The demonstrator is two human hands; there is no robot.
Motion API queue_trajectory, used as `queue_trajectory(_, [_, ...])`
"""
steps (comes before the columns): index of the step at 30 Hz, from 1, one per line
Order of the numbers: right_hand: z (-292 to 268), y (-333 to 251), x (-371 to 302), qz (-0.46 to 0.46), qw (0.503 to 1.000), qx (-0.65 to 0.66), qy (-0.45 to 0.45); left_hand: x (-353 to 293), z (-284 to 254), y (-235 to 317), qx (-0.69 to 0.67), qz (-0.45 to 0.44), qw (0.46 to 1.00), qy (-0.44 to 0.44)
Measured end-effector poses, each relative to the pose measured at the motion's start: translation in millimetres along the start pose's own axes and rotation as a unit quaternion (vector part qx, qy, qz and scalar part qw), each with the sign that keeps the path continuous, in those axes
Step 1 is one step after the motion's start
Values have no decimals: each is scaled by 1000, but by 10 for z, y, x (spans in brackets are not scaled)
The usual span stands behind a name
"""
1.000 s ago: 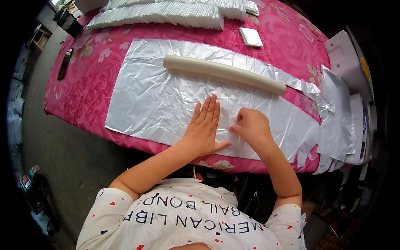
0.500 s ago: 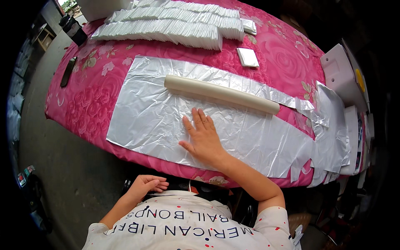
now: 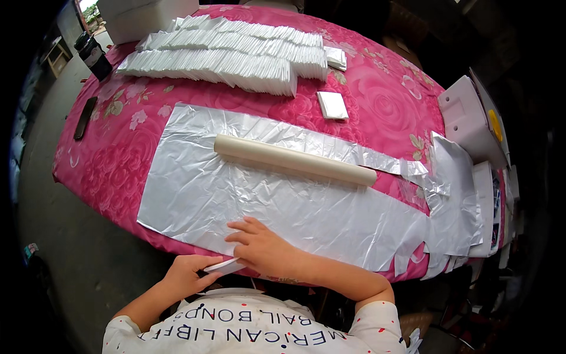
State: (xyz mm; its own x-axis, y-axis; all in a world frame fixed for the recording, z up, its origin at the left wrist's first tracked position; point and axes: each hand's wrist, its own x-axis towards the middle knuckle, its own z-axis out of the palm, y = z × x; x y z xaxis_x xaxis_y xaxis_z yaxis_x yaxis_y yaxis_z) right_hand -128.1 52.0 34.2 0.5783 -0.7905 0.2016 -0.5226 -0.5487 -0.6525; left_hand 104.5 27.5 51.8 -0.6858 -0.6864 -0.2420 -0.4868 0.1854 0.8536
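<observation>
Lifted to the surface [image 3: 383,112] edge since the earlier frame, the left hand [image 3: 187,275] pinches a white packet [image 3: 226,266] at lower centre, perhaps steadying it for the right hand [image 3: 262,251], whose half-spread fingers overlap its end, their hold unclear.

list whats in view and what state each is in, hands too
left hand: closed on thin white piece
right hand: fingers loosely spread
silver sheet: spread out, wrinkled
cream tube: lying on the sheet
white packets: packed in rows
single packet: lying flat
dark bottle: upright
</observation>
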Motion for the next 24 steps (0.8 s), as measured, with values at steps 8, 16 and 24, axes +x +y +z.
queue_trajectory(8, [-1518,1607,-139,267,804,209,489,234,31,27,-53,65,995,56])
queue_trajectory(16, [-1820,2348,-249,511,718,-241,408,225,48,73,-54,35,998,28])
queue_trajectory(24, [-1415,1057,-620,340,916,-71,202,312,51,53,-16,114,993,22])
